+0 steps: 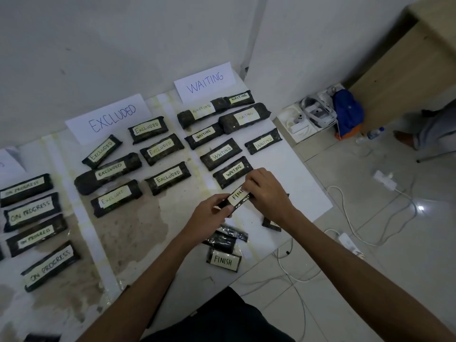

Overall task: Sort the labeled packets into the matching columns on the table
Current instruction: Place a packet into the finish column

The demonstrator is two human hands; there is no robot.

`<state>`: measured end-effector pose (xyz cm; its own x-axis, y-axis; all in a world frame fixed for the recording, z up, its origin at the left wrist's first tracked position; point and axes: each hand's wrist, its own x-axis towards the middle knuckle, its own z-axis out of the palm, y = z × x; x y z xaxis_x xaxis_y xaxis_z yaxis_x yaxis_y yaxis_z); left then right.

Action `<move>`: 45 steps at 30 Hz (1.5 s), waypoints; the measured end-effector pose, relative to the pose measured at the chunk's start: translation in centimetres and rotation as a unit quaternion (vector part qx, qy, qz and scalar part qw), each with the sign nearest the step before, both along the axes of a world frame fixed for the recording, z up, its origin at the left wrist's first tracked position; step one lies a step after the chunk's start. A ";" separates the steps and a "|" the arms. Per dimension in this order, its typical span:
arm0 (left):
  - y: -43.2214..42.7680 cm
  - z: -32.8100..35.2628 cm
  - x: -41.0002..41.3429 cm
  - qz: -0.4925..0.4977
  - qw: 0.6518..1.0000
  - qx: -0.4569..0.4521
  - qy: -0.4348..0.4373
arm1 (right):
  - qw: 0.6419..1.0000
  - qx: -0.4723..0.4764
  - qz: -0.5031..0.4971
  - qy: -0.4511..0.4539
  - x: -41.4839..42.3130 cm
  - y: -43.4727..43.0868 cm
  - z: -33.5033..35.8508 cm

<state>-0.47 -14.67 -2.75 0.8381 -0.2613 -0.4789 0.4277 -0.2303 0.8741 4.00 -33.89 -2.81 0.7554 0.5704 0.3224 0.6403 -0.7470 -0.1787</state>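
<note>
Both hands hold one dark packet [237, 198] whose label reads FINI, a little above the table [306, 193] near its right front. My left hand [209, 213] grips its lower left end and my right hand [267, 191] pinches its upper right end. Below lies a small pile of dark packets [225, 239], one labelled FINISH [223, 261]. Another packet [270, 223] is half hidden under my right wrist. Paper signs read WAITING [204, 82] and EXCLUDED [111, 118], each with several matching packets below. At the left lie several ON PROGRESS packets [32, 211].
The table's right edge runs diagonally past my right hand. On the floor to the right lie white cables [350, 218], power adapters, a box with devices [308, 117], a blue bag [346, 112] and a bottle. A wooden desk [407, 77] stands in the corner, with a person's foot nearby.
</note>
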 end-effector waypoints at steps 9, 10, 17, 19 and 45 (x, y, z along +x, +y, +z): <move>1.3 -0.2 -0.4 0.021 0.999 0.014 -0.019 | 0.983 -0.012 0.004 0.182 -1.6 -0.5 1.1; 1.4 -0.2 -0.5 0.022 0.999 0.017 -0.019 | 0.981 -0.016 0.009 0.191 -1.8 -0.3 1.2; 2.8 -0.2 -1.4 0.052 0.997 0.057 -0.020 | 0.980 -0.014 0.039 0.195 -1.9 2.2 1.1; 4.1 0.1 -2.2 0.047 0.991 0.118 -0.048 | 0.980 -0.012 0.054 0.191 -1.8 3.6 1.2; 30.6 1.7 -23.2 0.150 0.864 0.463 -0.127 | 0.950 -0.065 0.192 0.237 -11.5 31.9 3.0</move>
